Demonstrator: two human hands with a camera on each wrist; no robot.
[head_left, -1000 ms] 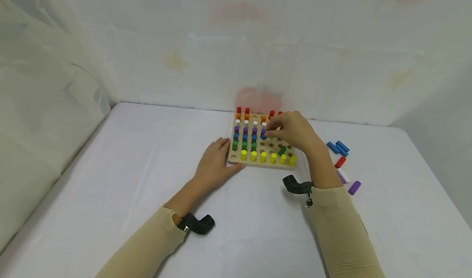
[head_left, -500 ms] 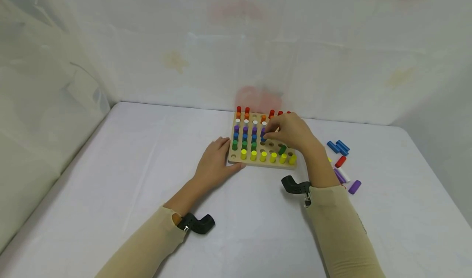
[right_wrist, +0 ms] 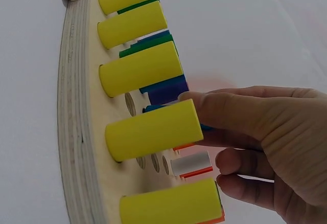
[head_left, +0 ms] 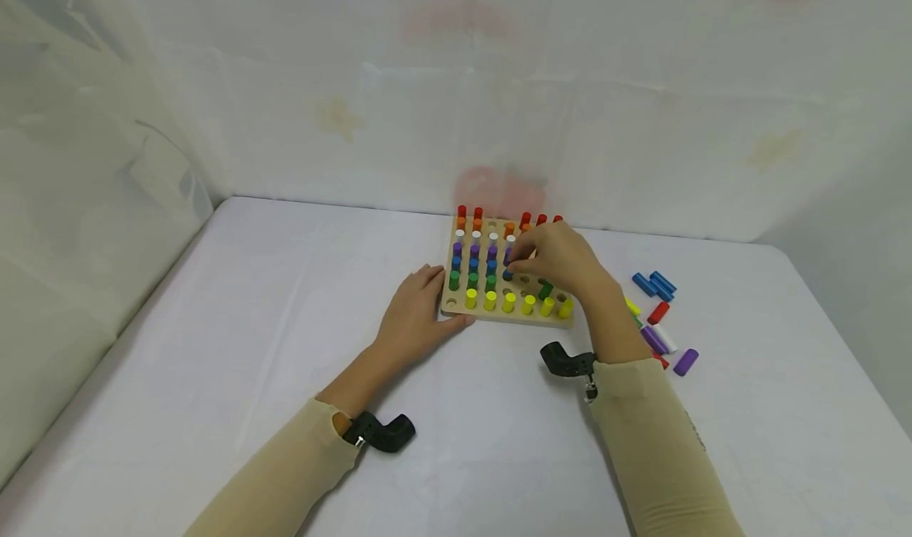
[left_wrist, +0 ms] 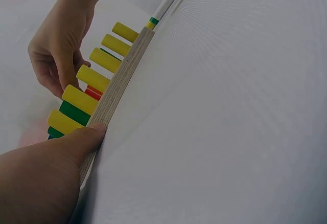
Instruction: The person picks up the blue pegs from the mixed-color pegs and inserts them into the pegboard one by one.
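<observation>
Left hand (left_wrist: 36,178) thumb (wrist view) touches board (left_wrist: 120,83).

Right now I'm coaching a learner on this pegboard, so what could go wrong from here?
The right hand holds a blue peg among close-set purple and blue pegs; its fingers could knock a neighbour. The left hand only rests against the wooden pegboard at one corner, so a hard push may slide the board. Loose pegs lie right by the right forearm and could be swept away.

Two bare hands, beige long sleeves (head_left: 285,474) to the wrists (each wrist carrying a small black camera (head_left: 378,432)).
</observation>
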